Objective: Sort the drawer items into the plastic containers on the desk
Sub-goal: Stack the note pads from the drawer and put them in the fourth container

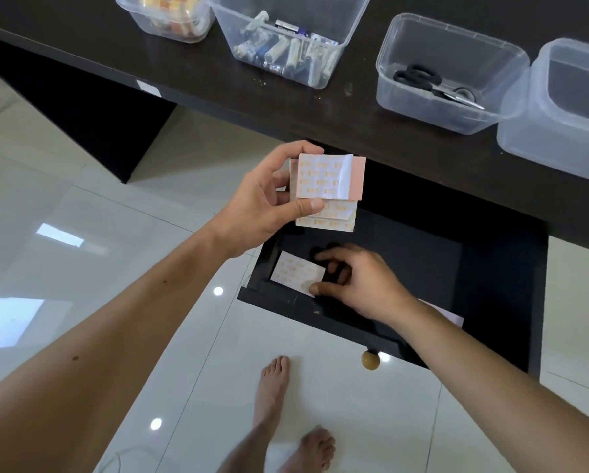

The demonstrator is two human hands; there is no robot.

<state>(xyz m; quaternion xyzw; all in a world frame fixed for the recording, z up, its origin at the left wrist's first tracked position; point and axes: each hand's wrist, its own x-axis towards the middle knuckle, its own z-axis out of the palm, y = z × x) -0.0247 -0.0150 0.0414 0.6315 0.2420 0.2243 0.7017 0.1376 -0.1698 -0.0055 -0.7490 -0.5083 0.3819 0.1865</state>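
Note:
My left hand (269, 203) holds a stack of pink-backed adhesive pads (330, 189) above the open black drawer (491, 268). One pad's white liner is peeling at a corner. Inside the drawer's near left corner lies another white pad with orange print (294, 273). My right hand (361, 281) reaches into the drawer, its thumb and fingertips pinching that pad's right edge. A further pale sheet (451, 317) shows behind my right wrist.
On the dark desk (320, 107) stand several clear plastic containers: one with tape rolls (170, 15), one with batteries (286, 49), one with scissors (439, 87), and one at the far right (566, 114). The drawer's round knob (370, 360) juts over the tiled floor near my bare feet.

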